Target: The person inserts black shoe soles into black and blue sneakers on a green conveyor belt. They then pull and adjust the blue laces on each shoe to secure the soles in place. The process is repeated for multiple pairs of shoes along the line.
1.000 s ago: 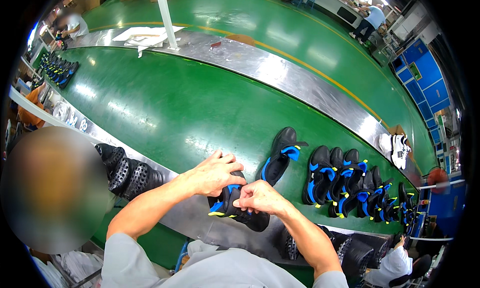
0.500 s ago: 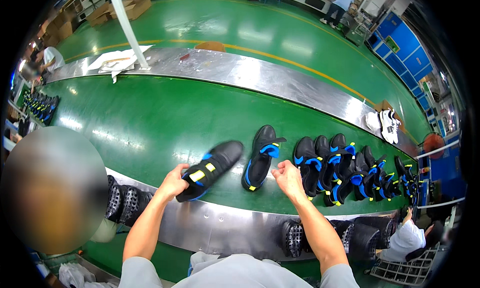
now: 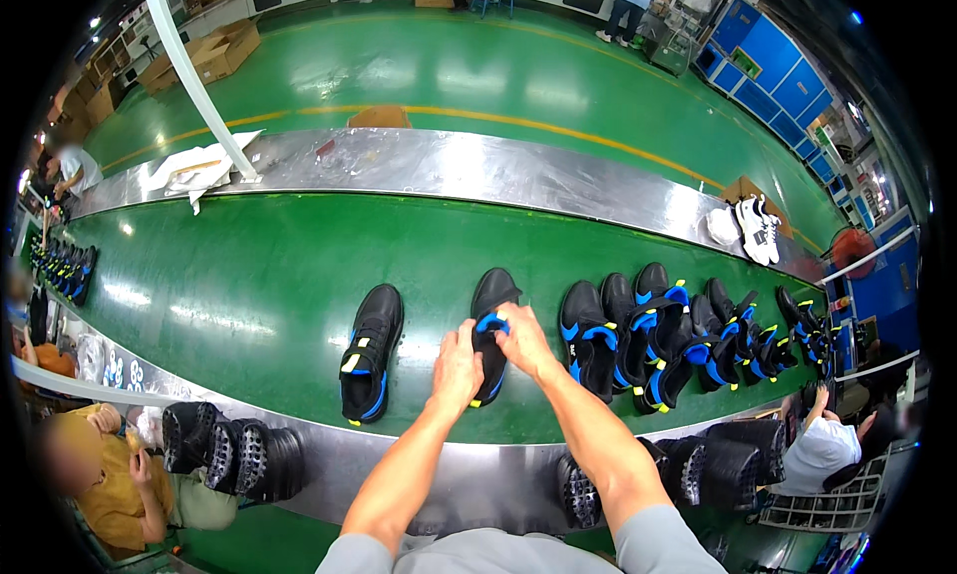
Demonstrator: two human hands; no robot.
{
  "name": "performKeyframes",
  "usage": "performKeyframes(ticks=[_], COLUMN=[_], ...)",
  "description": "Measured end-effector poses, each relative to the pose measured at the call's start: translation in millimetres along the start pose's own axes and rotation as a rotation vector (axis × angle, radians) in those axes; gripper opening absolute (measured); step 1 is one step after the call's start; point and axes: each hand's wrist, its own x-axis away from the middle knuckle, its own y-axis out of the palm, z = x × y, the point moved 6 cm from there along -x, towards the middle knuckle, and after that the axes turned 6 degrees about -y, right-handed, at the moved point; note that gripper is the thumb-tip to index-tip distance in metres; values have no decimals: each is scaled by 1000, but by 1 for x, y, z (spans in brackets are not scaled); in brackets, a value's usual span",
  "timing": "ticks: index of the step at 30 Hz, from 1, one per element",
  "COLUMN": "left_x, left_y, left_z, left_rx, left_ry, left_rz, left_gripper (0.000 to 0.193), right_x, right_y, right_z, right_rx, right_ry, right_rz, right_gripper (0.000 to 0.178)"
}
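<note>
A black shoe (image 3: 494, 289) with blue lining and yellow tabs rests on the green belt, toe pointing away from me. My left hand (image 3: 457, 367) grips its left side near the opening, fingers bent against the edge. From the right, my right hand (image 3: 525, 341) has its fingers closed at the blue-lined tongue and strap; the fingertips are partly hidden. To the left stands a second black shoe (image 3: 371, 347) with its straps lying across the top, untouched by either hand.
Several similar shoes (image 3: 588, 335) crowd the belt to the right. Along the near metal ledge (image 3: 399, 474) sit black boot-shaped lasts (image 3: 269, 459). White shoes (image 3: 755, 230) stand on the far ledge. A person in yellow (image 3: 110, 474) sits at the left, another in white (image 3: 822, 449) at the right.
My left hand has set the strapped shoe down on the belt, let go and moved right to the other shoe. My right hand has moved left onto that shoe's tongue area.
</note>
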Motion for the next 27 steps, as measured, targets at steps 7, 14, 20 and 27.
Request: performKeyframes(ticks=[7, 14, 20, 27], left_x=[-6, 17, 9, 56], left_y=[33, 32, 49, 5], left_z=[-35, -8, -26, 4], left_rx=[189, -215, -270, -178], left_ry=[-73, 94, -37, 146], left_rz=[118, -10, -45, -12], left_gripper=[22, 40, 24, 20], right_x=[23, 39, 42, 42], right_y=[5, 23, 42, 38], right_z=[6, -7, -16, -18], right_rx=[254, 153, 390, 328], right_ry=[-232, -45, -103, -157], right_rz=[-225, 0, 22, -12], right_gripper=[34, 36, 31, 40])
